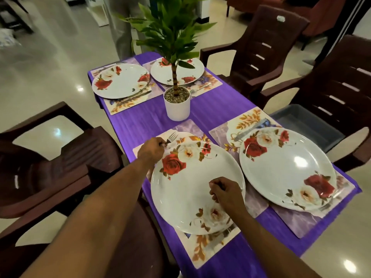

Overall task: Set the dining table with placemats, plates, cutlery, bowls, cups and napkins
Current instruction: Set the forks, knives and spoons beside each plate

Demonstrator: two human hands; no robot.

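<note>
Head view: left hand (151, 150) has its grip clamped on the fork (170, 138) handle; the tines project beyond the fingers, past the far-left rim of the near plate (186, 189), over its placemat (202, 251). Right hand (224, 192) hovers over the same plate, near its right rim, fingers curled together; contents cannot be told.
</note>
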